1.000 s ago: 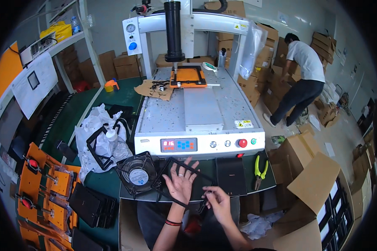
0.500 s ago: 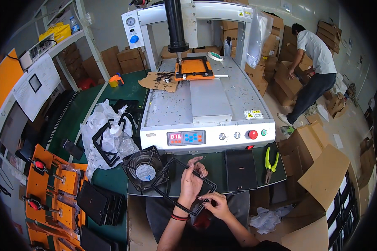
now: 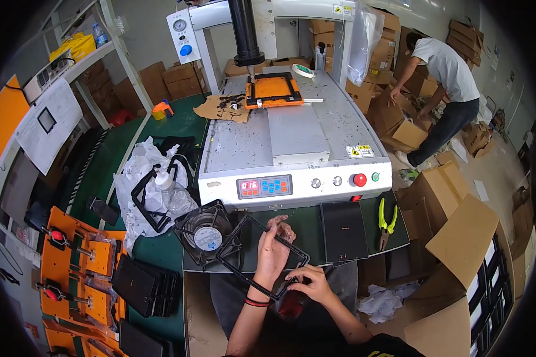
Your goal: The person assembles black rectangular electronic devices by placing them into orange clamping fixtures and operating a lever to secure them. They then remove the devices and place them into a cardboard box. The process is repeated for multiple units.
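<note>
A thin black rectangular frame (image 3: 234,272) is held tilted over the bench's front edge. My left hand (image 3: 273,253) reaches up through its opening, palm toward me, with the fingers curled at the upper right bar. Dark smudges mark those fingertips. At the frame's lower right corner, my right hand (image 3: 311,284) pinches the bar between thumb and fingers. Just left of the frame sits a black cooling fan (image 3: 207,238) with a round pale label. A flat black panel (image 3: 344,232) and yellow-green pliers (image 3: 387,224) lie to the right of my hands.
Ahead stands a dispensing machine (image 3: 298,184) with an orange fixture (image 3: 274,89) under its nozzle. Stacked black panels (image 3: 143,285) and orange clamp jigs (image 3: 80,273) are at left, near a white plastic bag (image 3: 134,178). Open cartons (image 3: 452,238) stand at right; a co-worker (image 3: 449,77) bends over a box.
My right hand has shifted slightly up along the frame's corner, still pinching. My left hand keeps its grip. The co-worker has bent lower and the box there has tipped.
</note>
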A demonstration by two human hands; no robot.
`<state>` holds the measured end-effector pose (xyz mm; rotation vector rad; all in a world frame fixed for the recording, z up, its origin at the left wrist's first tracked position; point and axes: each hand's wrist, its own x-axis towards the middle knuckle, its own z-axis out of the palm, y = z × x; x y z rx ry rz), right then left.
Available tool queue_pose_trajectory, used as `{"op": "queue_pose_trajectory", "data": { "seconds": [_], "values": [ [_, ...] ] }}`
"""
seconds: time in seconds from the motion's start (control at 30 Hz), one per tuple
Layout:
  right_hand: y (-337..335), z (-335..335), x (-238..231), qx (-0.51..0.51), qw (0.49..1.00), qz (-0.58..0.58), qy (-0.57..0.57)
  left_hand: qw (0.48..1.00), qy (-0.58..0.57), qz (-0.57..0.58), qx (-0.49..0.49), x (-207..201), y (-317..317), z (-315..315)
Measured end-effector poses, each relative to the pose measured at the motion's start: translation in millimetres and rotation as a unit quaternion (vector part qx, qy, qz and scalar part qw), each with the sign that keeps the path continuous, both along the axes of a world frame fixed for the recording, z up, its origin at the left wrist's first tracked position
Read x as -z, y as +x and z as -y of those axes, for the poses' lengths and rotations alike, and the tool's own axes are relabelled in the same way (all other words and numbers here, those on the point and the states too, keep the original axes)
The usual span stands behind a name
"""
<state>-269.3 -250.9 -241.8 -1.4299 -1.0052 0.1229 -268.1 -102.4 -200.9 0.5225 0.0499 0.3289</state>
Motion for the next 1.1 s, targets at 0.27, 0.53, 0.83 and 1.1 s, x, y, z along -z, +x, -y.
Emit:
{"op": "queue_pose_trajectory", "data": {
  "seconds": [0.27, 0.53, 0.83, 1.1],
  "values": [
    [-1, -2, -21, 0.004, 0.998, 0.059, -0.036, 0.996, -0.068, 0.023, 0.053, 0, 0, -3],
    [-7, -2, -21, 0.006, 0.992, 0.0, -0.124, 0.993, -0.109, 0.004, 0.053, 0, 1, -5],
    [-8, -3, -22, 0.0, 0.995, -0.028, -0.098, 0.992, -0.108, -0.027, 0.051, -3, 1, -5],
    [-7, -3, -17, -0.006, 0.992, -0.042, -0.115, 0.993, -0.098, -0.02, 0.059, 1, 1, -8]
  ]
}}
